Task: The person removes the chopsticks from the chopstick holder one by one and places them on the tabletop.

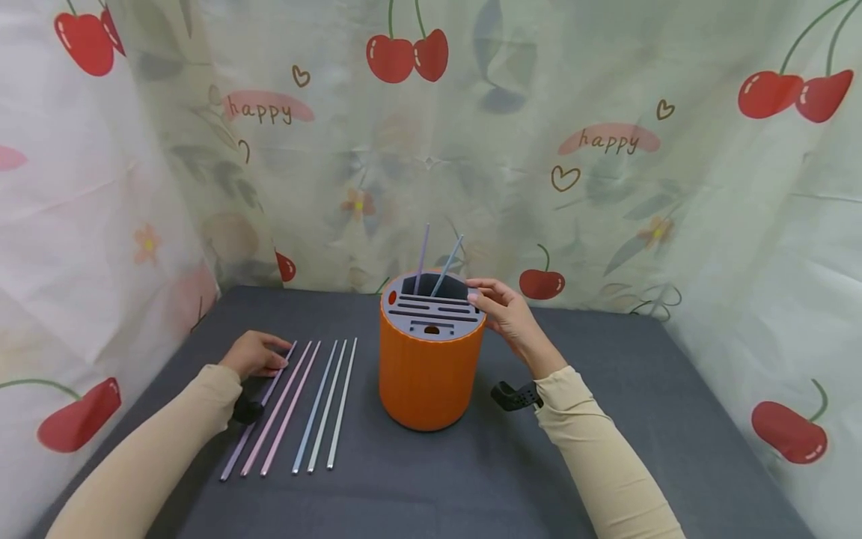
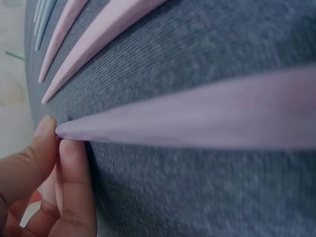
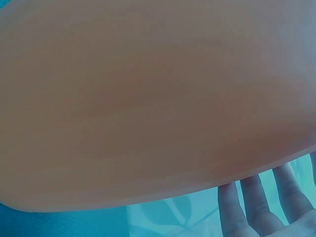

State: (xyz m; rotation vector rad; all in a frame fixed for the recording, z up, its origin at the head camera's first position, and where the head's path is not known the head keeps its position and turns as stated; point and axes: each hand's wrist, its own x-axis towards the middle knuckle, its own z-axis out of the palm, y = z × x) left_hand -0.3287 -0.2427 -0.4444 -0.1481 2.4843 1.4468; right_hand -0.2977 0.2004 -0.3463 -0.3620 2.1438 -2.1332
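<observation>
My left hand [image 1: 258, 355] pinches the thin far end of a purple chopstick [image 2: 173, 123] between thumb and finger; the chopstick lies along the table. Beside it lie two pink chopsticks [image 1: 286, 408], then a blue one [image 1: 315, 408] and two pale ones [image 1: 340, 412], roughly side by side. An orange round holder [image 1: 431, 382] with a grey slotted top stands upright right of them. In its rear compartment lean a purple chopstick [image 1: 422, 258] and a blue chopstick [image 1: 447, 263]. My right hand [image 1: 508, 314] rests at the holder's right rim with fingers fairly straight; the holder partly hides the fingertips in the right wrist view.
A dark grey cloth [image 1: 606, 419] covers the table. Behind and on both sides hangs a pale curtain [image 1: 431, 150] printed with cherries and leaves. A black wrist strap [image 1: 515, 397] is on the right arm.
</observation>
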